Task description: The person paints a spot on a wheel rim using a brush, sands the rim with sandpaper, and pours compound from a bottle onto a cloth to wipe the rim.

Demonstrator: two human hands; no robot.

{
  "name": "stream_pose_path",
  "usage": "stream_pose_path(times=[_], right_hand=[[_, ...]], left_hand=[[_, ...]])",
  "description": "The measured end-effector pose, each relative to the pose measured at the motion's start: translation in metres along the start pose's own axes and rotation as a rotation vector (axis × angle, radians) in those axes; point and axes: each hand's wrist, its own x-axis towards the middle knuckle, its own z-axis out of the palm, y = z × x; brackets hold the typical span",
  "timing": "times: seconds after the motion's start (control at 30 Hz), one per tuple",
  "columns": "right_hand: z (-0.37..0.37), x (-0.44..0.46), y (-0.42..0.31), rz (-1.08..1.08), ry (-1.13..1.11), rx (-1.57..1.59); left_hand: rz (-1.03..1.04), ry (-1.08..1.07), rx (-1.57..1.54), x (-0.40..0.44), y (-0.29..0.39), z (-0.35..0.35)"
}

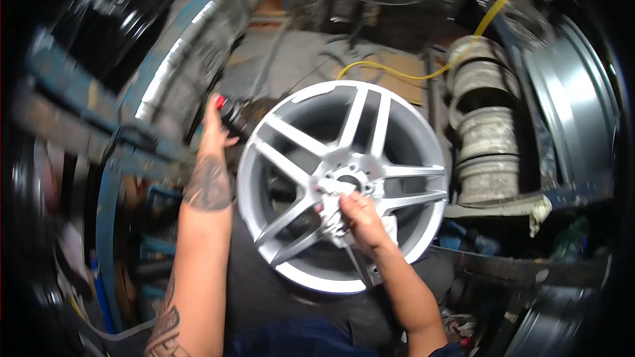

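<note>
A silver multi-spoke wheel rim [279, 133] lies face up over the person's lap in the middle of the view. My right hand [360, 219] is closed around a crumpled white cloth [336, 223] just below the rim's hub, with the thumb on top. Beyond the rim's left edge, my left hand [215, 125] reaches forward beside a dark bottle with a red top [231, 112]. Its fingers are at the bottle's left side and the thumb points right, apart from the rim. Whether the palm presses on the bottle is blurred.
Several dusty rims [488, 135] are stacked on a rack at the right, next to a large shiny rim [582, 106]. A yellow hose [493, 13] curves behind the silver rim. Blue metal frames [109, 238] stand at the left. Flat cardboard [397, 73] lies at the back.
</note>
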Motion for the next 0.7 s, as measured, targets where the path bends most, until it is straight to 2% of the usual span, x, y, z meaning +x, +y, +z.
stream_pose_path(times=[0.03,0.23,0.33,0.4,0.47,0.53,0.6,0.67,0.7], right_hand=[[0.006,-0.001,-0.003,-0.042,0.002,0.048],[0.012,0.004,-0.019,-0.140,0.008,0.157],[0.014,0.016,-0.020,-0.241,0.134,0.179],[-0.001,0.023,-0.015,-0.272,0.147,0.189],[-0.002,0.022,-0.023,-0.309,0.275,0.250],[-0.028,0.025,-0.015,-0.316,0.401,0.104],[-0.027,0.028,-0.027,-0.561,0.626,0.030],[-0.032,0.010,-0.050,-0.584,0.575,0.104],[-0.034,0.007,-0.055,-0.588,0.585,0.155]], left_hand=[[0.006,0.009,0.019,-0.027,0.007,0.012],[0.076,0.085,0.057,0.008,0.003,-0.002],[0.094,0.053,0.073,-0.002,0.007,0.002],[0.065,0.192,0.254,-0.010,0.019,0.008],[0.641,0.387,0.256,0.133,0.002,-0.021],[0.717,0.368,0.395,0.081,0.027,0.000],[0.772,0.326,0.692,-0.042,0.048,0.040],[1.095,0.203,0.773,-0.121,0.047,0.063],[1.209,0.042,0.708,-0.156,0.039,0.074]])
